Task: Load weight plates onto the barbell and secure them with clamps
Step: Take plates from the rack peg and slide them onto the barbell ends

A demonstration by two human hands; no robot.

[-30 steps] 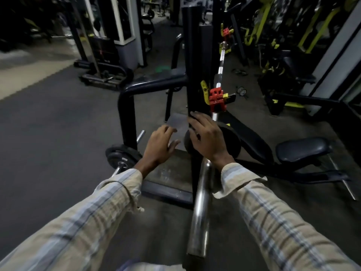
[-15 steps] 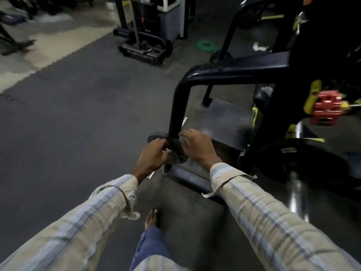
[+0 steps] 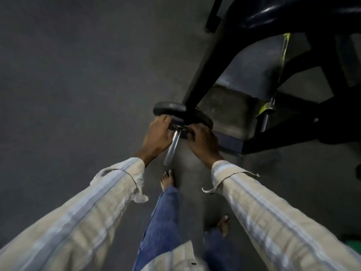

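A small black weight plate (image 3: 180, 128) sits on a short steel storage peg (image 3: 172, 147) low on the black rack frame, in front of a larger black plate (image 3: 172, 107). My left hand (image 3: 157, 137) grips the small plate's left rim. Its right rim is gripped by my right hand (image 3: 203, 142). The peg's shiny end sticks out toward me between my two hands. The barbell and its red clamp are out of view.
The black rack post (image 3: 203, 75) rises to the upper right from behind the plates, with the frame base (image 3: 232, 142) on the floor to the right. Dark rubber floor (image 3: 78, 85) spreads to the left. My bare feet (image 3: 167, 179) stand just below the peg.
My view has dropped from the barbell sleeve down to the low storage peg. Both hands left the loaded plate on the barbell and now grip the small plate on the peg.
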